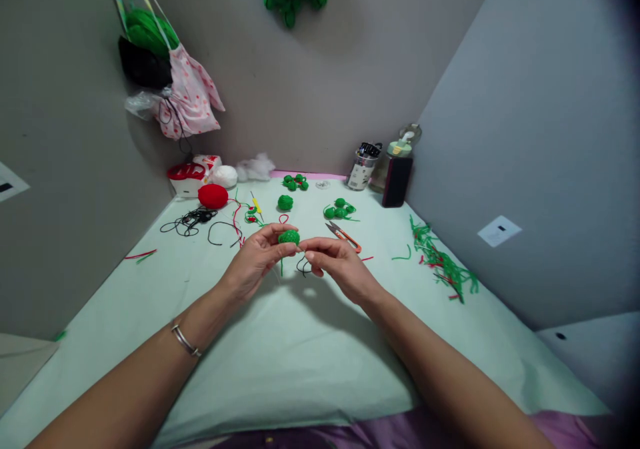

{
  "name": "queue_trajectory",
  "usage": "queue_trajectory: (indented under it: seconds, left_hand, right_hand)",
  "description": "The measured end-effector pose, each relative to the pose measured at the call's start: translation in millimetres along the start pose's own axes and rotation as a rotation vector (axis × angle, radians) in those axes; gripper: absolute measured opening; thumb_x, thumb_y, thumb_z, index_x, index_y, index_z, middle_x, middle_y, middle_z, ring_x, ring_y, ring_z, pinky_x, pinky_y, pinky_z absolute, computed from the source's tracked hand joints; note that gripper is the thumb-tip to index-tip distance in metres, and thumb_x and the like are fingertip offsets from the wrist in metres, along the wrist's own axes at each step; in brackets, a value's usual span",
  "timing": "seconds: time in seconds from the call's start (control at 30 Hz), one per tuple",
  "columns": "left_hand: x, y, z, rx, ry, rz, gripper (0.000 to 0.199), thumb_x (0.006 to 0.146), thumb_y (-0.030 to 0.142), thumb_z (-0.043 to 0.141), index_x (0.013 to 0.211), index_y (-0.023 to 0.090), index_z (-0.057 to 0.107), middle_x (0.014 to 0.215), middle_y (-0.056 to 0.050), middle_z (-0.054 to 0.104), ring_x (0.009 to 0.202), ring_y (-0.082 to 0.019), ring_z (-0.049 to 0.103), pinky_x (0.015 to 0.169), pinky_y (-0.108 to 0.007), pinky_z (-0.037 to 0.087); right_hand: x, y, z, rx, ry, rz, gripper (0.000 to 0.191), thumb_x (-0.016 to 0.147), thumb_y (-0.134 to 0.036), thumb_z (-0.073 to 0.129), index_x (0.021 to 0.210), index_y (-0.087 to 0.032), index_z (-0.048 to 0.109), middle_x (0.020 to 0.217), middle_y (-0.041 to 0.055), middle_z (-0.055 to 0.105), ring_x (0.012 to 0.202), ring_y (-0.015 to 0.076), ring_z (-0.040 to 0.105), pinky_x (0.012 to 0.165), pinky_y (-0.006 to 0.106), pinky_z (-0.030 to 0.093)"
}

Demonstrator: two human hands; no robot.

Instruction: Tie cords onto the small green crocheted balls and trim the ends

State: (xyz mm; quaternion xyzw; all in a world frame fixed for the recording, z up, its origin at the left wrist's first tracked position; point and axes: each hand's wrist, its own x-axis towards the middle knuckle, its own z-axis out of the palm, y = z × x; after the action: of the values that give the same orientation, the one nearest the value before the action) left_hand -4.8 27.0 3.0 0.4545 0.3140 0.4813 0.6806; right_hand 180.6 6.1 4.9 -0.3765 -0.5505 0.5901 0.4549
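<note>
A small green crocheted ball (289,237) is pinched between the thumb and fingers of my left hand (254,259). Right beside it, the thumb and index finger of my right hand (340,262) are pressed together at the ball's edge. What they grip is too small to name. A thin black cord (303,266) shows between and below my hands, and a red loop (283,219) sticks up behind the ball. Just beyond my right hand lie orange-handled scissors (344,235), blades apart. A yellow-handled crochet hook (257,205) lies behind my left hand.
Green balls (340,209) and another green ball (285,202) sit farther back. Red yarn (213,197) and black cord (193,222) lie left. Yarn scraps (440,262) are scattered right. A pen cup (362,169), a bottle (399,150) and a phone (397,182) stand at the back right.
</note>
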Motion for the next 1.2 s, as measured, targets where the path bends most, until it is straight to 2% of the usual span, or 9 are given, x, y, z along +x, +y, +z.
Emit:
queue_trajectory:
  seconds: [0.27, 0.43, 0.6, 0.97, 1.2]
  left_hand:
    - [1.1, 4.2, -3.5, 0.024, 0.0, 0.002, 0.032, 0.068, 0.026, 0.083, 0.098, 0.022, 0.072, 0.081, 0.001, 0.065, 0.078, -0.013, 0.06, 0.079, -0.028, 0.044]
    - [1.6, 5.6, -6.4, 0.163, 0.003, 0.089, 0.031, 0.065, 0.024, 0.084, 0.094, 0.022, 0.073, 0.086, -0.001, 0.067, 0.082, -0.016, 0.06, 0.08, -0.03, 0.045]
    - [-2.7, 7.5, -1.9, 0.275, -0.097, 0.094, 0.03, 0.066, 0.024, 0.083, 0.093, 0.02, 0.072, 0.087, -0.002, 0.068, 0.082, -0.016, 0.061, 0.076, -0.03, 0.047]
    - [-12.8, 13.3, 7.9, 0.32, -0.135, 0.192, 0.024, 0.071, 0.018, 0.078, 0.094, 0.017, 0.069, 0.085, -0.002, 0.067, 0.084, -0.015, 0.062, 0.077, -0.027, 0.049]
    - [-13.2, 12.0, 8.5, 0.393, -0.132, 0.252, 0.021, 0.073, 0.014, 0.074, 0.093, 0.017, 0.07, 0.087, -0.002, 0.064, 0.084, -0.015, 0.061, 0.08, -0.029, 0.047]
  right_hand:
    - [-0.2, -0.2, -4.1, -0.003, -0.07, 0.016, 0.025, 0.08, -0.03, 0.07, 0.103, -0.022, 0.075, 0.074, -0.0015, 0.061, 0.059, 0.0083, 0.043, 0.059, 0.024, 0.039]
    - [0.0, -2.0, -0.3, -0.002, -0.039, 0.011, 0.018, 0.077, -0.034, 0.074, 0.085, -0.018, 0.072, 0.07, -0.0019, 0.057, 0.058, 0.0086, 0.045, 0.057, 0.024, 0.038]
    - [-1.8, -1.1, 6.1, 0.018, -0.031, -0.025, 0.022, 0.076, -0.035, 0.076, 0.075, -0.016, 0.064, 0.064, -0.0029, 0.054, 0.056, 0.0086, 0.045, 0.056, 0.024, 0.036]
    - [0.4, 8.4, 3.2, 0.073, -0.016, -0.05, 0.015, 0.076, -0.029, 0.077, 0.079, -0.016, 0.069, 0.07, -0.0008, 0.063, 0.056, 0.0087, 0.053, 0.058, 0.024, 0.041]
    - [4.8, 10.0, -5.8, 0.014, -0.093, -0.016, 0.012, 0.078, -0.026, 0.076, 0.083, -0.016, 0.072, 0.072, 0.0004, 0.067, 0.062, 0.0103, 0.059, 0.066, 0.026, 0.047]
